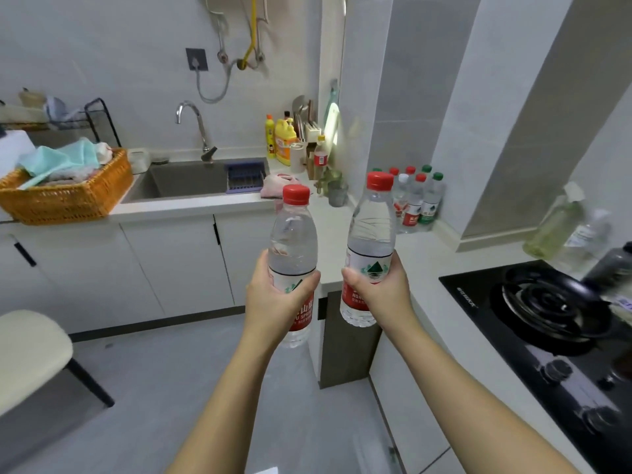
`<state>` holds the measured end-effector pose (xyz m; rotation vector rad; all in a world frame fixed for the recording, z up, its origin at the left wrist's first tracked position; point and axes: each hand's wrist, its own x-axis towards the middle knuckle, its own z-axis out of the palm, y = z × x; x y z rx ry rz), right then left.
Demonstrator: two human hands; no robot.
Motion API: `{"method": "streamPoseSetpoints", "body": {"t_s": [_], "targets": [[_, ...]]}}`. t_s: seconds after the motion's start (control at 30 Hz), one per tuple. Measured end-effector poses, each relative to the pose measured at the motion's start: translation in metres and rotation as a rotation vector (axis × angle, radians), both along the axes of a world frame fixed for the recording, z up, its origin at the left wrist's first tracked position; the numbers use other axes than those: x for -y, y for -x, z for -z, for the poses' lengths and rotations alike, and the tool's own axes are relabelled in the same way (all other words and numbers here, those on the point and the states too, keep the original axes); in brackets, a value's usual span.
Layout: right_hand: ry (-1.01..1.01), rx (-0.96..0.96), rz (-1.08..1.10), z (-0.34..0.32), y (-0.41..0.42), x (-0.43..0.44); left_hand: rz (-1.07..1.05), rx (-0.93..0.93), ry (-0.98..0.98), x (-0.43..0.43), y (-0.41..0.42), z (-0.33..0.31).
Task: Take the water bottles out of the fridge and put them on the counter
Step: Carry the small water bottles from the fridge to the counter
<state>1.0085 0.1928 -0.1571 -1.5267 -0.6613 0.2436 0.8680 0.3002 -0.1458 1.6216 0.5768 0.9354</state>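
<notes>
My left hand (273,295) grips a clear water bottle (292,234) with a red cap and red label, held upright in front of the counter's edge. My right hand (379,289) grips a second red-capped water bottle (372,227), upright and slightly higher. Several more water bottles (415,200) with red and green caps stand together on the white counter (424,254) in the corner against the wall, just beyond the bottle in my right hand. The fridge is out of view.
A black gas hob (547,313) lies on the counter at right, with bottles (561,227) behind it. A sink (191,181) with a tap, an orange basket (68,196) of cloths, detergent bottles (284,142), a glass (337,193) and a pink cloth (277,186) line the back. A stool (30,340) stands at left.
</notes>
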Motion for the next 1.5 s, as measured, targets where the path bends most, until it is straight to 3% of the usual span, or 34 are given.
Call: {"method": "streamPoseSetpoints", "body": {"t_s": [0.43, 1.0, 1.3, 1.5], "targets": [[0.083, -0.034, 0.027, 0.017, -0.145, 0.015, 0.035, -0.059, 0.069, 0.017, -0.154, 0.017], [0.268, -0.105, 0.344, 0.084, -0.33, -0.059, 0.253, -0.328, 0.082, -0.1, -0.362, 0.082], [0.373, -0.287, 0.393, 0.134, -0.381, -0.058, 0.295, -0.455, 0.077, -0.111, -0.421, 0.123], [0.417, -0.289, 0.38, 0.157, -0.402, -0.063, 0.3, -0.458, 0.11, -0.111, -0.442, 0.145]]}}
